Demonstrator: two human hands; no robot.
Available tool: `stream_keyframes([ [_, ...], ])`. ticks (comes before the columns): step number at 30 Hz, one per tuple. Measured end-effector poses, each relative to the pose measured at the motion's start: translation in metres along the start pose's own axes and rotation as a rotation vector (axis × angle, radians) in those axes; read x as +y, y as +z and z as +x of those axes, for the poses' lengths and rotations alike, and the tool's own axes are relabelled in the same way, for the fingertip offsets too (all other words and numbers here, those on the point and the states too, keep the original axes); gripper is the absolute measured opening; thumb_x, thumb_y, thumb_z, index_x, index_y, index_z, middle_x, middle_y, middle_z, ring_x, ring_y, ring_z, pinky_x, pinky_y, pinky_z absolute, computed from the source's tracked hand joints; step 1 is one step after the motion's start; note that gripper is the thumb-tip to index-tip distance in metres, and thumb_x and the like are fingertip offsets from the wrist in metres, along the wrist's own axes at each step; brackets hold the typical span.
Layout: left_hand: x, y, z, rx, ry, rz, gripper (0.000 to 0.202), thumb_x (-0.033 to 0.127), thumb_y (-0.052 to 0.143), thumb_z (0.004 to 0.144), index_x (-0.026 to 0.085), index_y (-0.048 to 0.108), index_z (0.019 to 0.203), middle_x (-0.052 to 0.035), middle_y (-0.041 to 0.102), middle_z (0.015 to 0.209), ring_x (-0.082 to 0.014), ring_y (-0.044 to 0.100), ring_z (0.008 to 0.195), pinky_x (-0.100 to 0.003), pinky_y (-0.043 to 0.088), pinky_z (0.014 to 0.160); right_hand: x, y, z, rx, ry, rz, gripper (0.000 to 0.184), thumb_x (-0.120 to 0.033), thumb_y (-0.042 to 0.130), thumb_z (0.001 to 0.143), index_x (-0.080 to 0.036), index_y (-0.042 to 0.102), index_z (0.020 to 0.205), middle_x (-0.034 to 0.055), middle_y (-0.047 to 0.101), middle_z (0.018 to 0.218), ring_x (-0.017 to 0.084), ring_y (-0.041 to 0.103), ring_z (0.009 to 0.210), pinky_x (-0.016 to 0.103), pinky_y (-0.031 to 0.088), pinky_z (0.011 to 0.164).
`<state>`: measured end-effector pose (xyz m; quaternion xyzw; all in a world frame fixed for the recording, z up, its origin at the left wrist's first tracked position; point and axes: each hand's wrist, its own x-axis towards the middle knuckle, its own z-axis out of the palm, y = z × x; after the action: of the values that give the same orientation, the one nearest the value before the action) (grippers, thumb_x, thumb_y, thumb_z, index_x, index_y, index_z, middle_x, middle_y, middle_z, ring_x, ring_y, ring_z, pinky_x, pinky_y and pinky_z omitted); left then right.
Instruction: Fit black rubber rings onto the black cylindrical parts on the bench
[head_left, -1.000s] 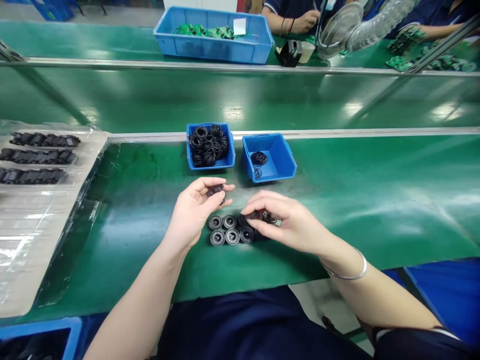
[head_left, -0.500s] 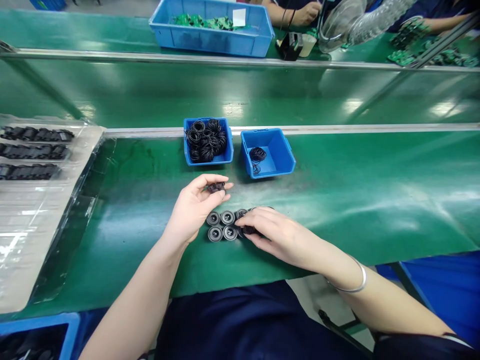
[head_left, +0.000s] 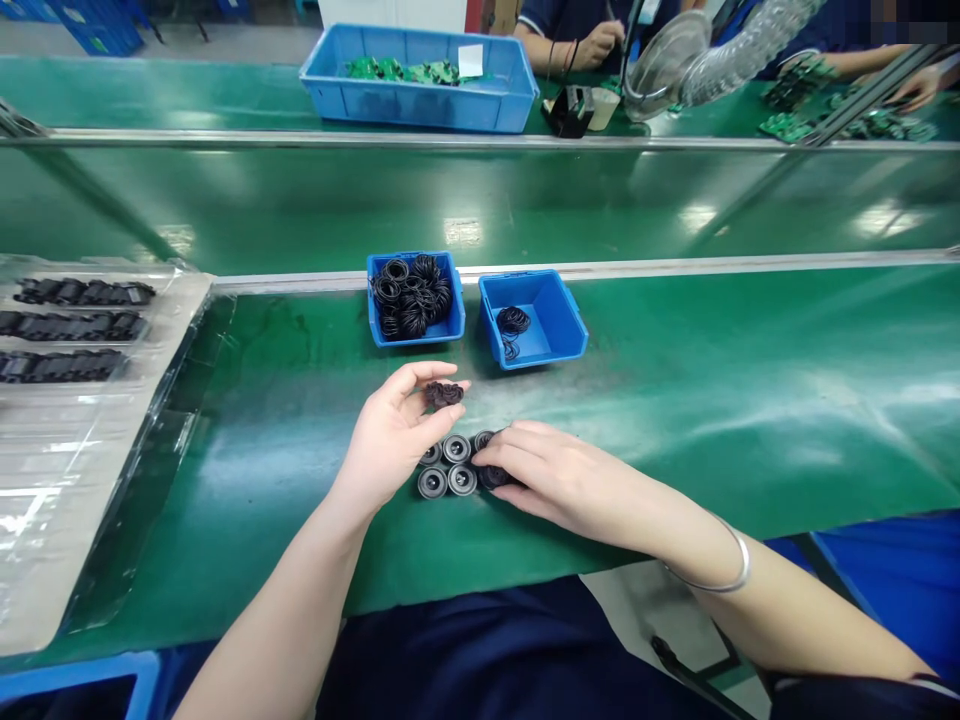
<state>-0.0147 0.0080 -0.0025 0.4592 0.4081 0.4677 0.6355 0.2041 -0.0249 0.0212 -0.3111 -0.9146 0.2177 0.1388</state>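
My left hand [head_left: 390,440] is curled, pinching a small bunch of black rubber rings [head_left: 444,393] between thumb and fingertips above the green mat. Just below it lies a cluster of several small round black parts [head_left: 448,466] on the mat. My right hand [head_left: 551,477] rests low over the right side of that cluster, its fingertips pinched on one black part [head_left: 493,477]. A silver bangle [head_left: 731,570] sits on my right wrist. Behind the hands stand two small blue bins: the left bin [head_left: 414,335] is full of black rings, the right bin [head_left: 559,340] holds only a few.
A clear plastic tray [head_left: 82,420] with rows of black parts lies at the left. A green conveyor belt [head_left: 480,195] runs behind the bins. Across it are a large blue crate [head_left: 420,85] of green boards, a fan [head_left: 664,50] and other people's hands [head_left: 600,42].
My right hand came down from above the cluster onto its right side and pinched a part there. My left hand stayed put, holding the rings.
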Motion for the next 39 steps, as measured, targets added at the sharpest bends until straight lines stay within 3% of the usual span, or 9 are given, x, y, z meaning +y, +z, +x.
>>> stream_keyframes([
  [7,-0.002,-0.001,0.001,-0.025,0.030,0.044,0.034,0.018,0.075,0.082,0.021,0.063,0.113,-0.0073,0.071,0.114,-0.0257,0.063,0.121,-0.038,0.052,0.099,0.002,-0.018,0.000,0.003,0.005,0.013,0.019,-0.020,0.057,0.098,-0.016,0.061,0.116,0.0112,0.065,0.106,0.023,0.062,0.097,0.040,0.054,0.087],
  [12,-0.001,0.000,0.000,-0.007,0.030,0.052,0.034,0.018,0.076,0.080,0.021,0.064,0.111,-0.0070,0.071,0.113,-0.0263,0.064,0.120,-0.038,0.053,0.098,0.001,-0.020,0.000,-0.032,-0.006,0.011,0.012,-0.017,0.057,0.097,-0.018,0.063,0.107,0.0094,0.065,0.101,0.022,0.062,0.092,0.037,0.055,0.081],
  [18,-0.003,-0.001,0.001,-0.007,0.048,0.067,0.033,0.018,0.075,0.081,0.022,0.064,0.112,-0.0064,0.070,0.114,-0.0260,0.064,0.119,-0.038,0.053,0.099,0.002,-0.021,-0.006,-0.035,0.016,0.042,0.014,-0.019,0.056,0.099,-0.018,0.061,0.111,0.0102,0.064,0.106,0.023,0.062,0.098,0.039,0.054,0.085],
  [20,-0.003,-0.001,0.001,-0.019,0.061,0.084,0.032,0.018,0.074,0.083,0.022,0.064,0.113,-0.0068,0.069,0.116,-0.0254,0.062,0.121,-0.037,0.052,0.100,0.003,-0.024,-0.006,0.021,0.060,0.084,0.017,-0.023,0.058,0.099,-0.019,0.059,0.115,0.0094,0.064,0.107,0.022,0.063,0.096,0.037,0.054,0.085],
  [23,-0.001,0.001,-0.001,-0.043,0.081,0.105,0.033,0.017,0.073,0.084,0.022,0.063,0.115,-0.0074,0.067,0.120,-0.0245,0.060,0.124,-0.035,0.052,0.100,0.005,-0.024,0.003,0.218,0.158,0.149,0.030,-0.027,0.064,0.096,-0.021,0.055,0.124,0.0073,0.064,0.104,0.020,0.063,0.089,0.035,0.054,0.082],
  [27,0.002,0.005,-0.004,-0.065,0.121,0.129,0.035,0.016,0.073,0.083,0.025,0.063,0.116,-0.0059,0.063,0.117,-0.0220,0.063,0.115,-0.032,0.055,0.094,0.008,-0.014,0.028,0.346,0.134,0.269,0.045,-0.033,0.074,0.089,-0.022,0.051,0.127,0.0067,0.061,0.107,0.019,0.061,0.087,0.035,0.056,0.080],
  [33,0.002,0.003,-0.006,-0.139,0.149,0.142,0.053,0.008,0.069,0.082,0.029,0.056,0.130,-0.0050,0.064,0.116,-0.0189,0.065,0.109,-0.026,0.057,0.087,0.013,0.004,0.047,0.489,0.105,0.327,0.033,-0.030,0.076,0.087,-0.020,0.058,0.113,0.0032,0.058,0.093,0.016,0.058,0.081,0.030,0.055,0.072],
  [39,0.008,-0.002,-0.005,-0.176,0.049,0.063,0.037,0.010,0.070,0.084,0.025,0.065,0.117,-0.0035,0.068,0.118,-0.0189,0.066,0.113,-0.027,0.056,0.096,0.022,0.002,0.038,0.453,0.117,0.496,0.023,-0.025,0.073,0.089,-0.020,0.064,0.110,0.0046,0.064,0.099,0.015,0.063,0.087,0.031,0.057,0.080],
])
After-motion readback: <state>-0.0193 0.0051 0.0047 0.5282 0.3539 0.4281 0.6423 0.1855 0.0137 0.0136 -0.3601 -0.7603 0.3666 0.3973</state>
